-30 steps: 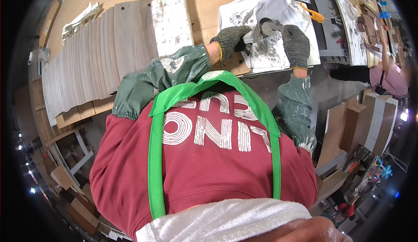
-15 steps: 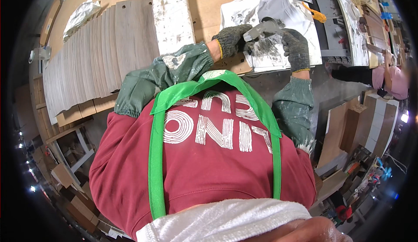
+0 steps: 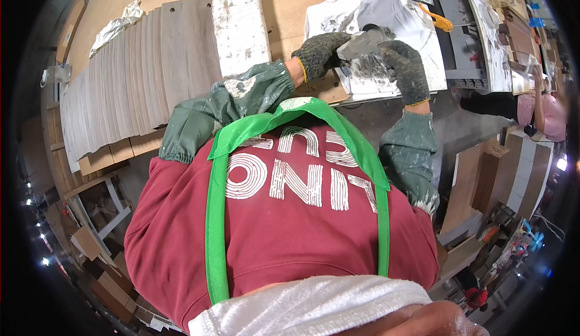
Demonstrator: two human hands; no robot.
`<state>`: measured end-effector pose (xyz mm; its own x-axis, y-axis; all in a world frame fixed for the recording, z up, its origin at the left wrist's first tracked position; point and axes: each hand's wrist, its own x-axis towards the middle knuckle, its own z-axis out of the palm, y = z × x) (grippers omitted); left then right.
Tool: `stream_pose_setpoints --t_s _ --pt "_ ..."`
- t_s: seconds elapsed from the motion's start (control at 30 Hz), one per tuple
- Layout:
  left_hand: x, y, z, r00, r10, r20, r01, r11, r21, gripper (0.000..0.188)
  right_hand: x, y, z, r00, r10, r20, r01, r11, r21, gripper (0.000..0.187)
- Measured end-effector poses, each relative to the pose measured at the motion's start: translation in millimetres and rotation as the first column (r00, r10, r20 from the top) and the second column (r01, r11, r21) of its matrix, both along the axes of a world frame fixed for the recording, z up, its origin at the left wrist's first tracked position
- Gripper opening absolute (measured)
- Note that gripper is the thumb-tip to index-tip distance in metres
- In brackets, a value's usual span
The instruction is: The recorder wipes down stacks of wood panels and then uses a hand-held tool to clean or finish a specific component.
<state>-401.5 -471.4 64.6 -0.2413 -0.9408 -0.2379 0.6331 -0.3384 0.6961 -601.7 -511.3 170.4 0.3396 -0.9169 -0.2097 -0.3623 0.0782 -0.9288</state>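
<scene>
My left hand [image 3: 323, 55], in a dark knit glove, is closed on one end of a greyish, translucent cup-like thing [image 3: 360, 43]; its exact kind is unclear. That thing lies tilted above stained white cloths [image 3: 323, 19]. My right hand [image 3: 406, 73], gloved alike, is beside its right end with fingers bent inward; whatever they hold is hidden. Dark smears mark the white sheet [image 3: 371, 85] beneath both hands. An orange-handled tool [image 3: 438, 19] rests on the cloth's right edge.
To the left, several grey wood-grain boards [image 3: 133, 70] overlap in a fanned row beside a stained white slab [image 3: 241, 31]. A crumpled white cloth [image 3: 118, 28] lies behind them on the brown worktop [image 3: 284, 3]. Another person [image 3: 544, 109] in pink works at the far right.
My right hand has shifted slightly left and toward the cup-like thing, which has turned a little. The left hand has barely moved. The white cloth behind the boards sits slightly differently.
</scene>
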Motion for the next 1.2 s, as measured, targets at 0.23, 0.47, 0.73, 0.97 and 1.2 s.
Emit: stream_pose_setpoints --t_s 0.23,0.47,0.73,0.97,1.2 --pt "11 5 4 0.620 0.268 0.737 0.252 0.822 -0.511 0.049 9 6 4 0.996 -0.061 0.057 0.060 0.998 0.025 0.016" --pt "17 10 0 0.341 0.537 0.771 0.321 0.704 -0.633 0.031 -24 -33 -26 0.954 -0.301 0.011 0.300 0.953 0.039 0.014" --pt "17 19 16 0.589 0.318 0.743 0.168 0.852 -0.497 0.029 -4 -26 -29 0.733 -0.291 -0.615 -0.238 0.738 -0.632 0.023" --pt "20 15 14 0.619 0.141 0.773 0.201 0.923 -0.329 0.041 -8 -20 -16 0.704 -0.299 -0.644 -0.286 0.711 -0.642 0.023" --pt "7 -7 -13 0.992 0.108 -0.064 -0.078 0.928 0.365 0.032 -6 -17 1 0.917 -0.168 -0.363 -0.010 0.898 -0.441 0.017"
